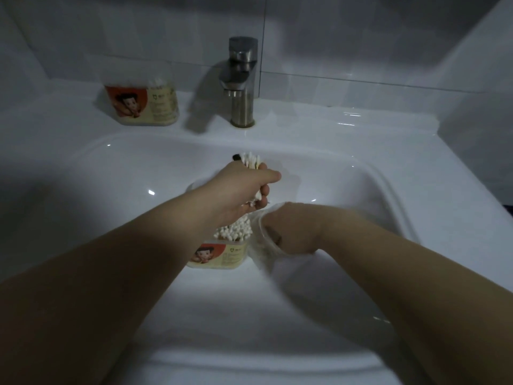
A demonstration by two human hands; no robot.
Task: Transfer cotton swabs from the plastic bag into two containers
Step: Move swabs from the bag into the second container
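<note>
The fingers of the left hand [244,187] are closed tight around a bunch of swabs [251,161]. White tips stick out on the far side of the fist and a few more below it. The hand hangs over the near box [222,255], which stands in the sink [388,190]. That box is full, and its own swabs rise in a heap above the rim.

Just to the right, the right hand [294,232] is curled down into the clear bag [266,254]. It is blurry from here, and I cannot tell if those fingers hold swabs or only plastic. The bag touches the right side of the near box.

The far box [144,107] sits on the ledge at the far left, beside the tap [241,79]. A few white tips show at its top.

What worries me:
- The near box looks too full. More swabs pushed in could spill over.
- Loose ones could slide out of the fist and drop into the sink, which may be wet.
- My left arm passes close over the near box. One bump could tip it.

Both boxes have the same label: a cartoon picture on a red patch, then a cream patch with a small shield mark. The writing is too small for me to read.
</note>
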